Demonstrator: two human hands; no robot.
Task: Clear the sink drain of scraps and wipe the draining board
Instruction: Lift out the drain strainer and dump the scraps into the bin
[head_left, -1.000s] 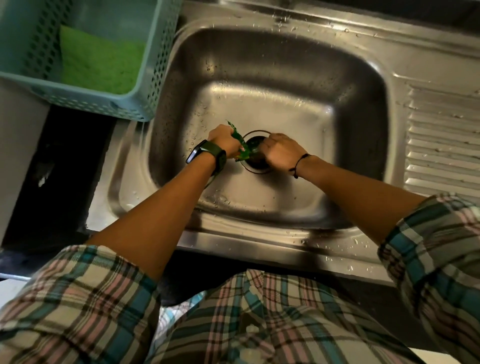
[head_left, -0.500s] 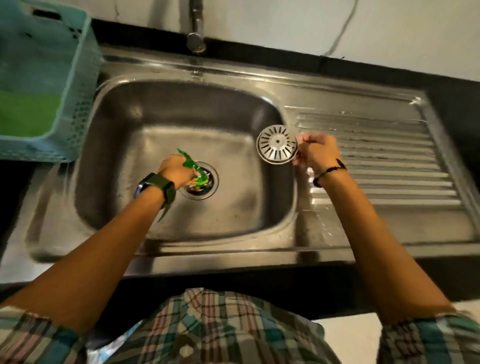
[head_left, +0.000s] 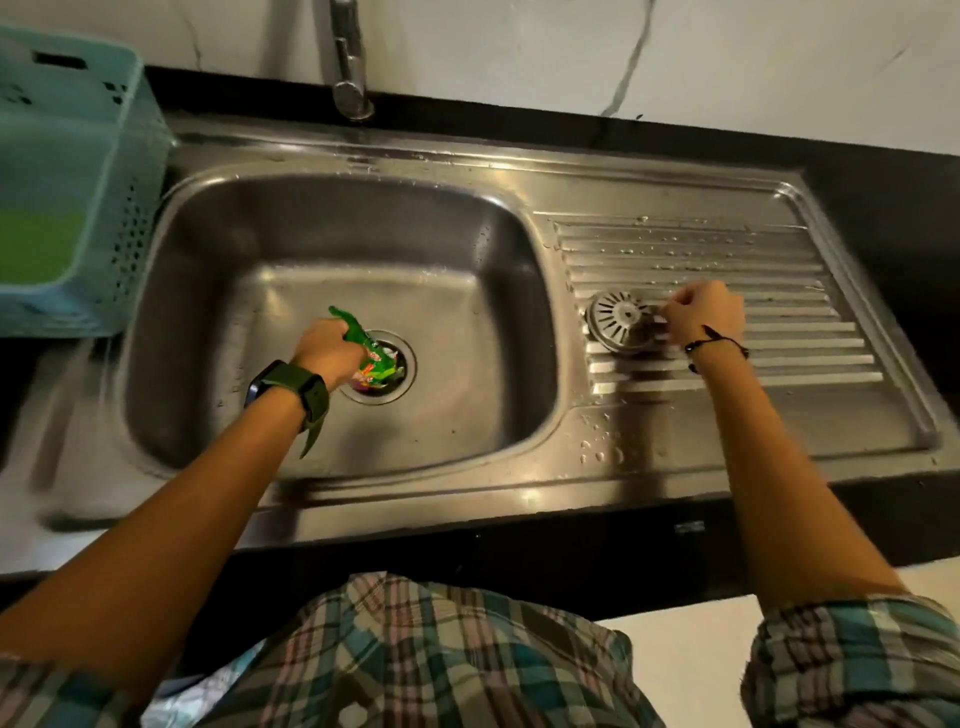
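Scraps (head_left: 375, 364) of green printed wrapper fill the round drain (head_left: 378, 367) in the middle of the steel sink (head_left: 332, 244) floor. One green strip rises from the drain through the left hand (head_left: 327, 349), whose grip is closed around it just left of the opening. A dark green watch (head_left: 291, 389) sits on that wrist. To the right, on the near-left part of the ribbed draining board (head_left: 727, 260), lies the slotted metal strainer (head_left: 618, 319). The right hand (head_left: 704, 316) is beside it, fingers curled and pinching its right edge. Water drops dot the board. Far left on the bench stands a teal basket (head_left: 104, 156); the tap (head_left: 350, 78) hangs at the far side.
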